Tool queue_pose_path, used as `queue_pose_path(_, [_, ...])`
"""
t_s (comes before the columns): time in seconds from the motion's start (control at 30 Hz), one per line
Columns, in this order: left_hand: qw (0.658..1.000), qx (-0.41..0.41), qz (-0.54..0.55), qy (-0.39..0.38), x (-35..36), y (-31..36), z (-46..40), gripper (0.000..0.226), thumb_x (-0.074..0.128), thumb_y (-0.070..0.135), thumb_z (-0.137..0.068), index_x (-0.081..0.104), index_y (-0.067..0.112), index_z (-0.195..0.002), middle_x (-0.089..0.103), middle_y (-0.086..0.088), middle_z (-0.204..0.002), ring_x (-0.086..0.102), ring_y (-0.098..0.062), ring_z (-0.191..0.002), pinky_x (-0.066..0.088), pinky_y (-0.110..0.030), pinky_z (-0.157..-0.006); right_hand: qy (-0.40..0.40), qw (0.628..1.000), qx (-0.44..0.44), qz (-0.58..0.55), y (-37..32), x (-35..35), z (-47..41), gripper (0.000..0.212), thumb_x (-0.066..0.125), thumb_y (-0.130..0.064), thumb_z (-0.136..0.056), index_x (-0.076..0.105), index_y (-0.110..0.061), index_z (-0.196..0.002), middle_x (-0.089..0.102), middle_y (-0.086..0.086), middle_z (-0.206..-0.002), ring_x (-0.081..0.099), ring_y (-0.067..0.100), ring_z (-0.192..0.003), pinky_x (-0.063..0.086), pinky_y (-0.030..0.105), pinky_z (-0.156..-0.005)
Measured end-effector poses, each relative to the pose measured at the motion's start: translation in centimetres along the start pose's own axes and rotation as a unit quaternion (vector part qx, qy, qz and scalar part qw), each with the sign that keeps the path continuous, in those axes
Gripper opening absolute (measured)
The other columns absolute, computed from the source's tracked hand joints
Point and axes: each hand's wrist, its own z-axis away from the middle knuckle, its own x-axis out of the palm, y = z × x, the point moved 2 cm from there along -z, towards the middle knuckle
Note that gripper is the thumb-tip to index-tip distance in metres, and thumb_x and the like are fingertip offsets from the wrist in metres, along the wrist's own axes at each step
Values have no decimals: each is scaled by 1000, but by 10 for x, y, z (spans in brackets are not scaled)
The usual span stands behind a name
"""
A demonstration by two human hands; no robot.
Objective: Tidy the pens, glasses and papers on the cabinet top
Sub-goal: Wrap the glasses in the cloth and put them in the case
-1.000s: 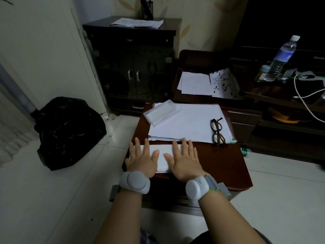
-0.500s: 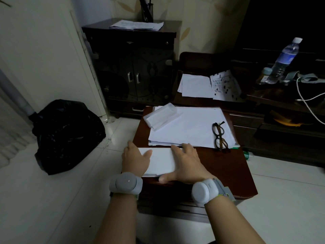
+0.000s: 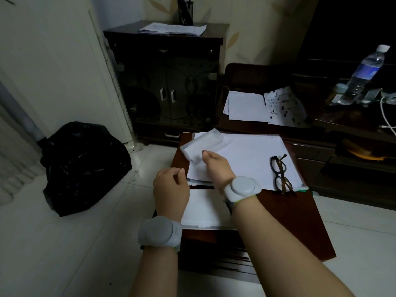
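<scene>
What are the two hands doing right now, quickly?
Left hand: loosely curled at the near edge of the paper stack, holding nothing visible.
Right hand: fingers curled over the stack; any grip cannot be told.

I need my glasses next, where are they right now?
In the head view the glasses lie folded on the right part of the paper stack on the brown table, right of the right hand.
</scene>
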Motion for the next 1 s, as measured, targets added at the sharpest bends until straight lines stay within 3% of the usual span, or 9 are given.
queue_pose_path(0.13, [1000,5,9,-4,0,0,-1,21,51,16,-94,67,3,-95,62,-11,-99,49,-13,-87,35,-21,-75,2,999,42,-2,-1,10,-10,42,42,-27,-99,49,-4,-133,51,8,-133,45,24,-125,33,29,-105])
queue_pose_path(0.3, [1000,3,6,-11,1,-1,-4,22,50,17,-95,67,4,-95,62,-10,-100,47,-10,-85,33,-19,-73,20,997,70,12,-1,10,-10,44,46,-31,-96,55,10,-112,58,24,-113,53,31,-98,37,31,-78])
queue_pose_path(0.4, [1000,3,6,-5,1,-1,-4,21,50,17,-94,66,4,-94,61,-10,-100,47,-10,-84,33,-19,-72,42,997,64,9,-2,9,-10,34,50,-32,-93,55,0,-84,47,14,-83,43,22,-76,33,27,-60])
queue_pose_path(0.5, [1000,1,10,-3,1,-2,-4,22,50,19,-94,66,5,-99,61,-10,-103,47,-9,-85,34,-18,-74,89,994,30,51,1,1,-12,35,51,-28,-93,46,-11,-62,39,6,-66,40,19,-61,33,26,-58])
queue_pose_path(0.57, [1000,3,14,-4,1,-2,-4,23,51,21,-94,65,5,-104,60,-10,-107,46,-8,-87,34,-18,-76,102,989,-1,105,5,-6,-12,21,51,-19,-93,64,-3,-99,61,17,-101,58,28,-97,44,31,-85])
queue_pose_path(0.63, [1000,4,16,-3,1,-1,-4,25,51,22,-95,64,5,-108,60,-10,-110,46,-8,-90,34,-17,-78,124,978,-27,167,10,-15,-10,39,46,-7,-93,50,2,-131,52,17,-134,47,28,-127,33,27,-104])
queue_pose_path(0.73, [1000,-5,17,-5,2,-2,-3,29,51,24,-95,61,4,-114,60,-10,-115,52,-15,-99,34,-17,-82,167,966,-83,179,18,-26,-13,36,38,2,-89,57,-2,-119,62,17,-111,57,31,-105,43,29,-86])
queue_pose_path(0.83, [999,-21,35,-18,5,-2,-4,31,51,23,-94,60,4,-117,62,-12,-116,57,-21,-106,38,-20,-84,196,965,-98,146,23,-36,-17,25,40,2,-89,55,-7,-106,63,16,-87,53,27,-74,37,25,-65])
queue_pose_path(1.0, [986,-82,137,-51,5,6,-3,39,52,22,-95,52,5,-130,60,-8,-125,57,-19,-114,40,-21,-91,232,967,-63,81,30,-50,-21,26,57,-2,-85,69,-5,-108,70,13,-103,63,26,-97,43,20,-82])
